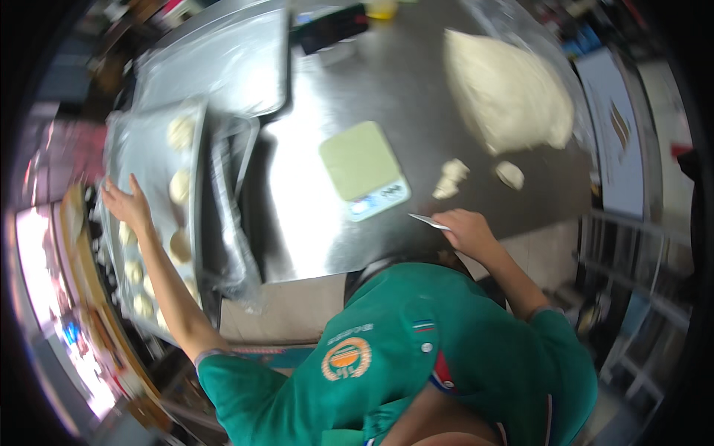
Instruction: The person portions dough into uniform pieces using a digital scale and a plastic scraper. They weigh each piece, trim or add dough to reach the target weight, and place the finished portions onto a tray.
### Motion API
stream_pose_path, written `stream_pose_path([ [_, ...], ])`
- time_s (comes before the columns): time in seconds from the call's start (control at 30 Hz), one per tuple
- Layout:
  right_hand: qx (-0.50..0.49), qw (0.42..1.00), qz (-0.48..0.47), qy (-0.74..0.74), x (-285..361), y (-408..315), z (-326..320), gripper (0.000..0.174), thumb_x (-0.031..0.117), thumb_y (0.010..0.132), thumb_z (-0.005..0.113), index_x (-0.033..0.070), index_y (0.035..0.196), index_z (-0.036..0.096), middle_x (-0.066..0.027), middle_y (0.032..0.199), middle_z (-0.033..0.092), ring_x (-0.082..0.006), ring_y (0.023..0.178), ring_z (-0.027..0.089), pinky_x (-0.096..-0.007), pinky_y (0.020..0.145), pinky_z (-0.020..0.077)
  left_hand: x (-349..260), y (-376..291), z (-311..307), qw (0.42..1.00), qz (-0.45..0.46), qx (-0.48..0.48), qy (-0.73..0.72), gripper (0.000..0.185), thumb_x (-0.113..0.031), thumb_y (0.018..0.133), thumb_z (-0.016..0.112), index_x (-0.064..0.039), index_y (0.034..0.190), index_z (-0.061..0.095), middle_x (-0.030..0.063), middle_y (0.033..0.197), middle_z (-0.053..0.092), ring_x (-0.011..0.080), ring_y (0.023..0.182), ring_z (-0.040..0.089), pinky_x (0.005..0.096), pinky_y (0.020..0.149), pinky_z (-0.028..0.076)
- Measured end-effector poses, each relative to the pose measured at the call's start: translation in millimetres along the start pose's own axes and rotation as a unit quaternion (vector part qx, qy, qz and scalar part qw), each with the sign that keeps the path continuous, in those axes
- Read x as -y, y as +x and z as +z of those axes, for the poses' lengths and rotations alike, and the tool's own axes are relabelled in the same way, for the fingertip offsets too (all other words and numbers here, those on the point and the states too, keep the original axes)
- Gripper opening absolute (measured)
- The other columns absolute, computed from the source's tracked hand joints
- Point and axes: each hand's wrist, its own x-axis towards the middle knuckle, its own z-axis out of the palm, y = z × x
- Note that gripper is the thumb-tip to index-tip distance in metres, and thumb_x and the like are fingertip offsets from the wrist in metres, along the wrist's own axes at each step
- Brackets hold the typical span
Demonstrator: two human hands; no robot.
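Note:
My left hand (129, 205) reaches out over a metal tray (146, 153) lined with clear plastic film. Its fingers are spread and nothing shows in them. Several pale dough balls (180, 132) sit on that tray, some partly hidden behind my forearm. My right hand (469, 233) grips a small knife or scraper (427, 221), its light blade pointing left above the table's front edge. Left of the blade is a pale green kitchen scale (360, 161) with a lit display and nothing on its platform. Beyond the right hand lie small dough scraps (450, 178) and another dough piece (510, 175).
A large dough mass (510, 95) rests at the far right of the steel table (407, 83), beside clear plastic sheeting (513, 22). Another film-covered tray (223, 67) stands at the back left. A dark phone-like device (334, 28) is at the back. Loose plastic (231, 223) hangs between tray and table.

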Motion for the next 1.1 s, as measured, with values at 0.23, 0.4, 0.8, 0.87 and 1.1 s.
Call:
stream_pose_path([
  [0.23, -0.007, 0.995, 0.070, -0.072, -38.0, -55.4, 15.2, 0.018, 0.007, 0.076, 0.070, 0.011, 0.092, 0.064, -0.0055, 0.086, 0.065, -0.0271, 0.083, 0.065, -0.0408, 0.068, 0.0547, -417.7, -150.5, -101.3, 0.751, 0.355, 0.249, -0.497, 0.079, -0.018, 0.080, 0.084, -0.005, 0.149, 0.045, 0.0242, 0.153, 0.044, 0.0423, 0.143, 0.040, 0.0498, 0.115, 0.038],
  [0.4, -0.023, 0.984, 0.153, -0.086, -64.2, -98.6, -6.4, 0.019, 0.008, 0.076, 0.071, 0.010, 0.093, 0.065, -0.0064, 0.086, 0.065, -0.0275, 0.085, 0.066, -0.0406, 0.070, 0.0552, -611.6, -279.2, -154.1, 0.528, 0.517, 0.288, -0.609, 0.082, -0.027, 0.078, 0.083, -0.014, 0.150, 0.046, 0.0201, 0.158, 0.037, 0.0413, 0.144, 0.038, 0.0534, 0.116, 0.035],
  [0.8, -0.014, 0.984, 0.178, 0.008, -97.6, -110.9, -34.9, 0.018, 0.008, 0.081, 0.069, 0.011, 0.099, 0.070, -0.0069, 0.085, 0.068, -0.0281, 0.085, 0.066, -0.0415, 0.073, 0.0548, -582.5, -304.1, -144.4, 0.706, 0.361, 0.296, -0.533, 0.073, -0.032, 0.083, 0.077, -0.014, 0.148, 0.048, 0.0201, 0.143, 0.048, 0.0400, 0.132, 0.046, 0.0537, 0.101, 0.045],
  [0.87, 0.005, 0.988, 0.154, 0.009, -104.7, -102.4, -38.2, 0.017, 0.008, 0.082, 0.068, 0.011, 0.098, 0.070, -0.0065, 0.084, 0.068, -0.0280, 0.084, 0.066, -0.0415, 0.072, 0.0544, -561.9, -309.3, -140.0, 0.731, 0.435, 0.270, -0.451, 0.084, -0.038, 0.082, 0.078, -0.016, 0.153, 0.041, 0.0216, 0.148, 0.042, 0.0413, 0.135, 0.043, 0.0537, 0.105, 0.042],
  [1.1, 0.029, 0.998, 0.052, 0.008, -95.0, -60.3, -45.3, 0.019, 0.009, 0.082, 0.068, 0.011, 0.100, 0.071, -0.0059, 0.084, 0.068, -0.0277, 0.082, 0.066, -0.0409, 0.072, 0.0539, -605.3, -286.9, -105.0, 0.768, 0.299, 0.275, -0.495, 0.030, -0.034, 0.088, 0.075, -0.011, 0.105, 0.064, 0.0090, 0.095, 0.062, 0.0325, 0.090, 0.061, 0.0502, 0.073, 0.049],
])
